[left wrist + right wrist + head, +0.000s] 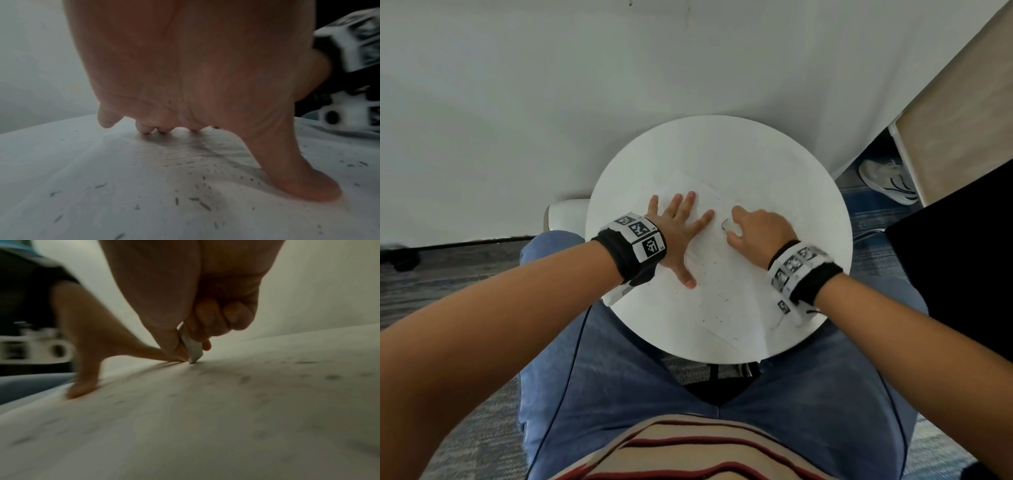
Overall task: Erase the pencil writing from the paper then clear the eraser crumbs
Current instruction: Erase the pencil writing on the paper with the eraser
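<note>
White paper (726, 274) lies on the round table (808, 192). Right hand (760, 228) pinches the eraser (191, 347), its corner pressed to the sheet to rub. Left hand (678, 233) is spread flat, likely pinning the paper against sliding. Crumbs (202, 203) lie scattered around.

A round white table (784, 164) carries the paper (726, 274), crumb-strewn, lying under both hands and nearer than them.

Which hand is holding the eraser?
The right hand. Its grip pinches the white eraser against the paper, while the left hand lies flat with fingers spread, only pressing the sheet.
</note>
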Action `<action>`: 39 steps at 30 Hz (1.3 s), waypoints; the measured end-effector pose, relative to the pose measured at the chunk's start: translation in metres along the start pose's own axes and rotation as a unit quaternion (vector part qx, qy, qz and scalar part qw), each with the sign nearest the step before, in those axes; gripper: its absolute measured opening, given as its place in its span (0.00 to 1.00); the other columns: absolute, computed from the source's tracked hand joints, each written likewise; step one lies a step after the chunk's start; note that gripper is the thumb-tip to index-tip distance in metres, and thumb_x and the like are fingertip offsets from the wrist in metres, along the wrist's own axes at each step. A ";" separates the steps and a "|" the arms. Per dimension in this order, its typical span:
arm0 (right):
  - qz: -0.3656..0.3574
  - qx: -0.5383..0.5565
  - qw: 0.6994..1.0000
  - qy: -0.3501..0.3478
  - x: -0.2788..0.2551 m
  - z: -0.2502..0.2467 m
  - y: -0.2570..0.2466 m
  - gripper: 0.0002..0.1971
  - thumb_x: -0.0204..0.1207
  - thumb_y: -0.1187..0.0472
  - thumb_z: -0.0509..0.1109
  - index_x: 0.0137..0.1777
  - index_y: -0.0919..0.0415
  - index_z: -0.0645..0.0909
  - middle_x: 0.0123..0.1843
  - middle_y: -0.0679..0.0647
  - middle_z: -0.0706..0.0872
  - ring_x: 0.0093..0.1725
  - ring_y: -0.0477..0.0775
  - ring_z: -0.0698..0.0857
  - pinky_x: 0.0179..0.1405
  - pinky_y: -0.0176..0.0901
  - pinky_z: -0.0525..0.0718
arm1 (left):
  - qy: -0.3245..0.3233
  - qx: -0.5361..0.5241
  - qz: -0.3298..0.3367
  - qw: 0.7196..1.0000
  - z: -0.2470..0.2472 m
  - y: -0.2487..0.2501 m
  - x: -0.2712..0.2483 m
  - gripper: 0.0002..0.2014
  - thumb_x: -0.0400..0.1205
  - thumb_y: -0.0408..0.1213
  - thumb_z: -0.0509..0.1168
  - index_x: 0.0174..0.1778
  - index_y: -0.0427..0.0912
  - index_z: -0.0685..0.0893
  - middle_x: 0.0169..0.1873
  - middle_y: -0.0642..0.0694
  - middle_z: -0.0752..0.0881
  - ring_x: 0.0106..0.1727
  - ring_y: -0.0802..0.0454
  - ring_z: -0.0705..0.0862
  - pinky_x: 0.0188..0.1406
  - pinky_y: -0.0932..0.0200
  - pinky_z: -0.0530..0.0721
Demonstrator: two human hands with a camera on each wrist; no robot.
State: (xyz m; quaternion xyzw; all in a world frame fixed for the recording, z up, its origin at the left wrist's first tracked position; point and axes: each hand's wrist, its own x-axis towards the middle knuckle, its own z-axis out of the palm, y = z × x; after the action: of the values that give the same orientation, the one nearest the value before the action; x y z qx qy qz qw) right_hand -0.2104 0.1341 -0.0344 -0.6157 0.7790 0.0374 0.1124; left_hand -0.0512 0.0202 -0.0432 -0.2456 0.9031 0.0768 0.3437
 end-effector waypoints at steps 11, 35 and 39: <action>-0.028 -0.007 0.999 -0.020 -0.007 0.000 -0.015 0.17 0.84 0.48 0.57 0.65 0.58 0.71 0.45 0.57 0.86 0.35 0.57 0.78 0.33 0.46 0.76 | -0.002 0.000 0.000 1.000 -0.001 0.000 -0.001 0.75 0.61 0.78 0.74 0.84 0.58 0.23 0.83 0.38 0.22 0.87 0.35 0.28 0.82 0.22 0.36; -0.112 -0.032 0.989 -0.085 -0.027 0.003 -0.034 0.15 0.85 0.50 0.56 0.66 0.57 0.71 0.42 0.55 0.85 0.33 0.57 0.78 0.30 0.44 0.72 | -0.003 0.000 0.004 1.000 0.002 0.001 0.001 0.75 0.60 0.78 0.73 0.84 0.58 0.23 0.83 0.38 0.22 0.87 0.35 0.28 0.82 0.22 0.36; -0.093 -0.022 0.991 -0.090 -0.014 -0.009 -0.016 0.16 0.83 0.44 0.57 0.60 0.56 0.73 0.36 0.50 0.78 0.39 0.58 0.83 0.35 0.46 0.76 | 0.001 -0.004 0.003 1.000 0.002 0.001 0.002 0.75 0.60 0.79 0.73 0.84 0.58 0.23 0.83 0.38 0.22 0.87 0.35 0.28 0.82 0.22 0.36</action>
State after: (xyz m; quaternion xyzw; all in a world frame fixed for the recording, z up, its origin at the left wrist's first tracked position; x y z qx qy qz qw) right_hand -0.1932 0.1424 -0.0217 -0.6816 0.7044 0.0987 0.1715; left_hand -0.0516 0.0207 -0.0455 -0.2441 0.9039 0.0810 0.3417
